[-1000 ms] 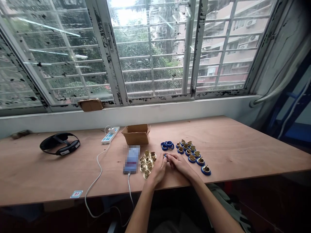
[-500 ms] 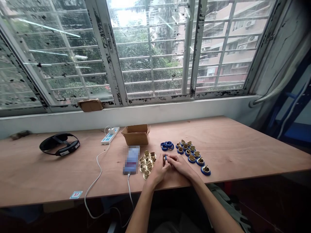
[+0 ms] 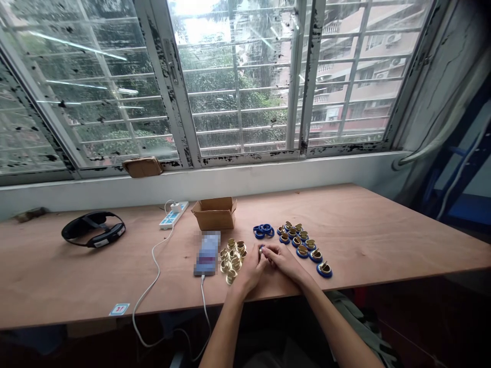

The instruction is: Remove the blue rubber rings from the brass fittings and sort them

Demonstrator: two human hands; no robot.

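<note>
My left hand (image 3: 252, 265) and my right hand (image 3: 282, 258) meet over the table near its front edge, fingers closed around a small piece with a blue ring (image 3: 261, 250). Most of that piece is hidden by the fingers. Left of my hands lie several gold metal parts (image 3: 231, 262) without rings. Behind my hands is a small pile of loose blue rings (image 3: 264, 231). To the right, several gold parts seated in blue rings (image 3: 302, 251) stand in slanting rows.
An open cardboard box (image 3: 215, 220) stands behind a phone (image 3: 207, 254) with a white cable. A power strip (image 3: 174, 215) and a black headset (image 3: 94, 229) are farther left on the wooden table (image 3: 161, 291). Windows rise behind.
The fingers of both hands have shifted slightly around the small piece, and less of its blue shows. The parts on the table have stayed in place.
</note>
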